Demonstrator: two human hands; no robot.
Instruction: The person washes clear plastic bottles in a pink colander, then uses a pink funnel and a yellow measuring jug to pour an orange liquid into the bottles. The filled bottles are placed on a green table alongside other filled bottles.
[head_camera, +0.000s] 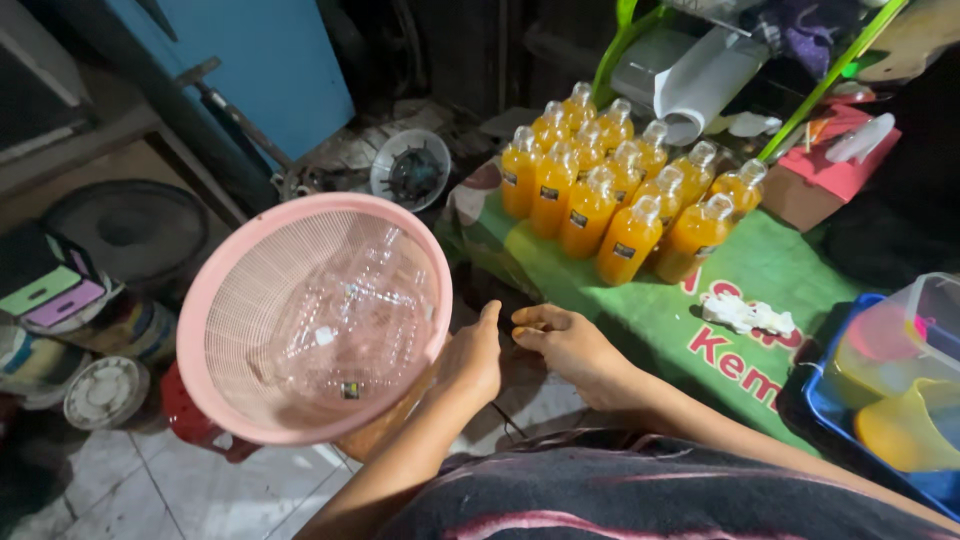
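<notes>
In the head view, looking down past our lap, we see a pink basket (318, 318) tilted toward us at left, with clear empty bottles (345, 310) lying inside it. Our left hand (470, 358) rests against the basket's right rim, fingers flat and open, gripping nothing that we can see. Our right hand (570, 345) lies just beside it, palm down, fingers loosely curled and empty, near the edge of a green cloth (650, 310).

On that cloth, well apart from both hands, stands a tight cluster of capped bottles filled with orange drink (610, 185). A blue tub (830, 400) with plastic containers sits at far right.

We judge the work to be between bottles: filled ones are set aside, empties wait in the basket. The next move seems to call for a reach into the basket, taking one empty bottle without tipping the basket further.
</notes>
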